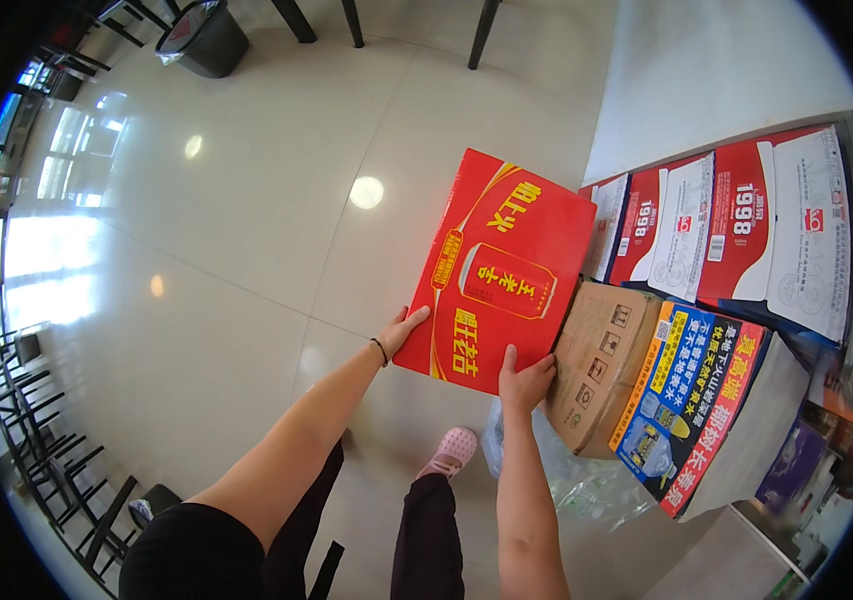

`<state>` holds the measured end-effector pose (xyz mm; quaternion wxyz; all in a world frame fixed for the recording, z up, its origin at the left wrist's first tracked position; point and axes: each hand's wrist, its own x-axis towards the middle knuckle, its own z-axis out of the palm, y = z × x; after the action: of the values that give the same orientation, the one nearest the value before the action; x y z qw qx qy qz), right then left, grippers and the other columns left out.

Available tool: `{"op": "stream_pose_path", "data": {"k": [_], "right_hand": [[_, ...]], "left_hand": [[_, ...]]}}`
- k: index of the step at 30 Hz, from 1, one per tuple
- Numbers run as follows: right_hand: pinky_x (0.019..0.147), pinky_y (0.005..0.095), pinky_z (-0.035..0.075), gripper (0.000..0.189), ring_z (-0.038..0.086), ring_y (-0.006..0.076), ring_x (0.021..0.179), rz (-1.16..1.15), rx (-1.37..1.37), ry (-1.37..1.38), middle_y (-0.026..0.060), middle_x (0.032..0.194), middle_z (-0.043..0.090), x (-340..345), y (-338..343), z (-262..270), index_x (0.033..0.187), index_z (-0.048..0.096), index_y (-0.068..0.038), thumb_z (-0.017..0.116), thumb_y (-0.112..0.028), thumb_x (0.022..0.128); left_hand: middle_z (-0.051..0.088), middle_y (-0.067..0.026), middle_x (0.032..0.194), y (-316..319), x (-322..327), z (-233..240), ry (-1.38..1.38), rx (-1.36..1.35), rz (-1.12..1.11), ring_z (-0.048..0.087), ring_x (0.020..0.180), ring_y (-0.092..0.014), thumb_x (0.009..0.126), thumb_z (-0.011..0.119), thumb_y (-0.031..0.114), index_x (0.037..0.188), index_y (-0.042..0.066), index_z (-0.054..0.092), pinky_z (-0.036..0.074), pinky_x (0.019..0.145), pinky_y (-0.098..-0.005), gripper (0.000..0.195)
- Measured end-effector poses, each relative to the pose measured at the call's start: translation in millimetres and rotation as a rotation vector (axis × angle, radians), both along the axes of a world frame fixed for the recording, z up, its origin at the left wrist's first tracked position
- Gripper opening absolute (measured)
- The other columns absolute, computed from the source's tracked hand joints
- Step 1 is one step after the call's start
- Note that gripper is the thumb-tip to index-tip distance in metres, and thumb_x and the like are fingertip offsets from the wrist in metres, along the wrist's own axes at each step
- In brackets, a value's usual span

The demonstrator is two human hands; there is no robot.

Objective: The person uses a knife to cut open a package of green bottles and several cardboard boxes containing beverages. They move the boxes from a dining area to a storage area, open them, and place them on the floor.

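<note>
A red cardboard drink carton [501, 262] with a can printed on its top is held between my two hands. At its lower left corner, my left hand [402, 331] grips the edge, thumb on top; a dark band circles the wrist. My right hand [527, 381] holds the near edge, with the thumb on the top face and the other fingers at the side. Just right of the carton stands a brown cardboard box [599, 360] with handling symbols. What lies under the red carton is hidden.
Red and white cartons [741, 217] line the wall at right. A blue, red and yellow printed carton [689, 405] stands beside the brown box, with clear plastic wrap [591, 487] on the floor. A waste bin [208, 41] and furniture legs are at the top; chairs are at lower left.
</note>
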<state>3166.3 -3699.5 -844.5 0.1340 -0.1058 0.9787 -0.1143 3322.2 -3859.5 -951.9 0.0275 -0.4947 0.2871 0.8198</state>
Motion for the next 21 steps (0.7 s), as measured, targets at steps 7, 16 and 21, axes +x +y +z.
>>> {"op": "stream_pose_path", "data": {"k": [7, 16, 21], "right_hand": [[0.064, 0.0420, 0.044, 0.056, 0.052, 0.0352, 0.076, -0.046, 0.032, 0.060, 0.0200, 0.082, 0.050, 31, 1, 2, 0.092, 0.051, 0.005, 0.058, -0.047, 0.072], [0.078, 0.0336, 0.043, 0.061, 0.051, 0.0239, 0.098, -0.684, -0.710, -0.852, 0.0119, 0.116, 0.048, 89, 65, -43, 0.112, 0.046, -0.003, 0.056, -0.051, 0.075], [0.098, 0.0363, 0.027, 0.083, 0.030, 0.0229, 0.121, -0.790, -1.200, -1.207, 0.0090, 0.134, 0.030, 95, 78, -70, 0.132, 0.022, -0.006, 0.045, -0.062, 0.075]], "left_hand": [[0.040, -0.0178, 0.123, -25, 21, 14, -0.028, 0.020, -0.066, 0.045, 0.107, -0.021, 0.069, 0.064, 0.048, 0.133, -0.002, 0.010, 0.040, 0.087, -0.0303, 0.098], [0.038, -0.0109, 0.126, -35, 94, 41, 0.068, 0.142, -0.196, 0.036, 0.116, -0.018, 0.076, 0.061, 0.037, 0.132, 0.006, 0.020, 0.031, 0.096, -0.0322, 0.076], [0.038, -0.0101, 0.126, -38, 95, 24, 0.235, 0.133, -0.158, 0.037, 0.116, -0.018, 0.076, 0.062, 0.031, 0.133, 0.008, 0.018, 0.032, 0.096, -0.0323, 0.076]]}}
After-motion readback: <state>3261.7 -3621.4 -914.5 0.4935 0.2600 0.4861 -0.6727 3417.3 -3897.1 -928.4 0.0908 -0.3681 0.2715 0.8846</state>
